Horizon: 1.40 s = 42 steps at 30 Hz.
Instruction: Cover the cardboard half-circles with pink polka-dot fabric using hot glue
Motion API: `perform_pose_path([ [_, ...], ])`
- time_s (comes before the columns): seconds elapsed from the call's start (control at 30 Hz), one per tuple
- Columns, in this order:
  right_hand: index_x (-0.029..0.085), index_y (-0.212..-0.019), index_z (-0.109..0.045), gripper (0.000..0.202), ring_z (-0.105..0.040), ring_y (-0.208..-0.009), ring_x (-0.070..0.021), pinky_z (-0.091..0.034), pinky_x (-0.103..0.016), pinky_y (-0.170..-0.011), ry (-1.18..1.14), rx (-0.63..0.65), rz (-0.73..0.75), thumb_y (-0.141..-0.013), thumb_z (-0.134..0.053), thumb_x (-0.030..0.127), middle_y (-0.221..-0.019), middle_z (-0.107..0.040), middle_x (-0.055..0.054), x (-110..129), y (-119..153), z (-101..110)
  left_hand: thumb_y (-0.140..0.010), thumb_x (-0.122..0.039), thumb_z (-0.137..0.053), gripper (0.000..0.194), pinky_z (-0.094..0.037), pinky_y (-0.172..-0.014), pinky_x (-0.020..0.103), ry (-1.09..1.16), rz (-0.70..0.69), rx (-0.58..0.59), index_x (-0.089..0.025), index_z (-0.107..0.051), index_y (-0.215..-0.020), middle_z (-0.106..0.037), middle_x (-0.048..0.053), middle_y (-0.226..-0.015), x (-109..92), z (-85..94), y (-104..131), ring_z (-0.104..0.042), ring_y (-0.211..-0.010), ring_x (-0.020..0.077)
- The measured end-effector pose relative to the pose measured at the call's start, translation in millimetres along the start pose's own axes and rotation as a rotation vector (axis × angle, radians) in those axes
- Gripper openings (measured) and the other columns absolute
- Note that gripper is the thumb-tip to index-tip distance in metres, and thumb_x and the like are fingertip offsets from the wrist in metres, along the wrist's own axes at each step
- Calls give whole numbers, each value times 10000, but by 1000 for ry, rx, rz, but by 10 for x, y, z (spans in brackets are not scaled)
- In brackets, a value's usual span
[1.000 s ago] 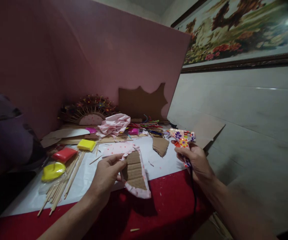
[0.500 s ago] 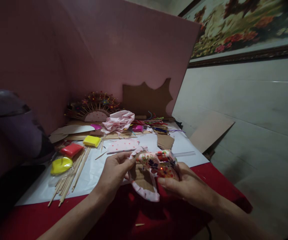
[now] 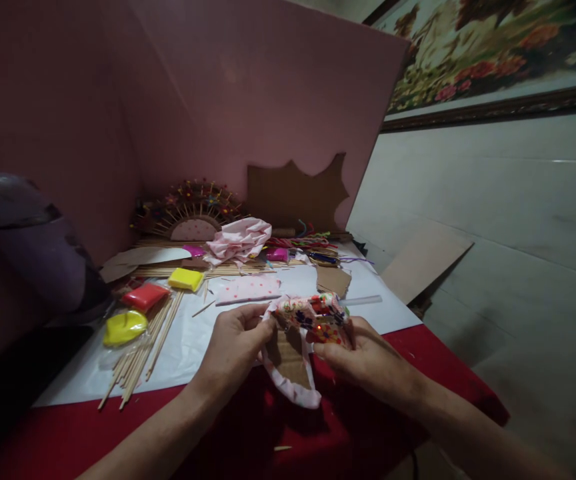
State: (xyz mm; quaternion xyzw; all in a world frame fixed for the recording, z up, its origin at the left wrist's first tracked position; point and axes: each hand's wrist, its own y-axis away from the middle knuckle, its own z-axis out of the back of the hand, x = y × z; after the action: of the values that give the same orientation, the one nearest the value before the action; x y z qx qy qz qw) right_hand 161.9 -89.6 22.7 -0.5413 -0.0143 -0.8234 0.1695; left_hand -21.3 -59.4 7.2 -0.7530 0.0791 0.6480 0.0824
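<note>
My right hand is closed round a floral-patterned glue gun, on which a small orange light glows. A clear glue stick sticks out behind it to the right. Between its thumb and fingers, my left hand pinches a brown cardboard piece edged with folded pale pink fabric. The gun's nose lies over the upper edge of this piece, close to my left thumb; the exact tip is hard to make out. The fabric border hangs in a curve below the gun.
White paper covers part of the red cloth. Thin wooden sticks, yellow and red clay packs lie left. Behind are a dotted fabric-covered strip, crumpled pink fabric, a stick fan and cut cardboard.
The glue gun has shifted slightly left and up along the cardboard's upper edge, its nose now nearer my left thumb. Both hands keep their holds. The view has shifted a little.
</note>
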Motion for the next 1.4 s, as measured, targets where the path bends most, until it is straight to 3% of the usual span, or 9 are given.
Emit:
perform_pose_path([
  [0.2, 198, -606, -563, 173, -307, -435, -84, -276, -220, -429, -11, -12, -14, -765, -536, 135, -473, -378, 64, -31, -2, 1, -704, -198, -660, 169, -377, -420, 184, 0, 16, 10, -145, -750, -836, -701, 29, -602, -8, -15, 3, -534, -457, 93],
  [0.47, 184, -660, -561, 134, -345, -486, -86, -309, -217, -467, 15, 32, -48, -773, -517, 127, -535, -430, 54, -19, 3, 18, -734, -215, -652, 188, -381, -443, 178, -12, 30, 22, -141, -741, -882, -711, 35, -649, -10, -5, 14, -548, -500, 92],
  [0.73, 162, -743, -572, 102, -381, -489, -84, -331, -200, -460, -46, 102, -105, -799, -513, 224, -536, -439, 46, 8, -8, 36, -732, -276, -663, 241, -380, -450, 197, -61, 25, 42, -125, -728, -908, -707, 41, -660, 19, 24, -5, -543, -509, 103],
  [0.93, 183, -693, -530, 128, -388, -469, -93, -339, -216, -466, -92, 101, -122, -780, -536, 276, -502, -419, 52, -8, -29, 53, -737, -296, -655, 249, -411, -495, 238, -58, 40, 40, -139, -725, -917, -720, 65, -723, 33, 47, -18, -581, -573, 139],
  [1.17, 193, -668, -476, 122, -298, -386, -62, -276, -207, -403, -127, 117, -134, -766, -532, 239, -458, -352, 86, 27, -36, 48, -724, -313, -674, 262, -441, -560, 270, -51, 49, 42, -150, -723, -924, -725, 64, -740, 51, 56, -21, -602, -604, 151],
  [1.4, 185, -623, -447, 132, -323, -386, -48, -265, -188, -376, -119, 81, -150, -728, -524, 169, -478, -385, 78, 62, -41, 44, -713, -298, -680, 254, -431, -544, 254, -44, 55, 41, -152, -728, -915, -726, 60, -731, 49, 61, -28, -591, -590, 141],
])
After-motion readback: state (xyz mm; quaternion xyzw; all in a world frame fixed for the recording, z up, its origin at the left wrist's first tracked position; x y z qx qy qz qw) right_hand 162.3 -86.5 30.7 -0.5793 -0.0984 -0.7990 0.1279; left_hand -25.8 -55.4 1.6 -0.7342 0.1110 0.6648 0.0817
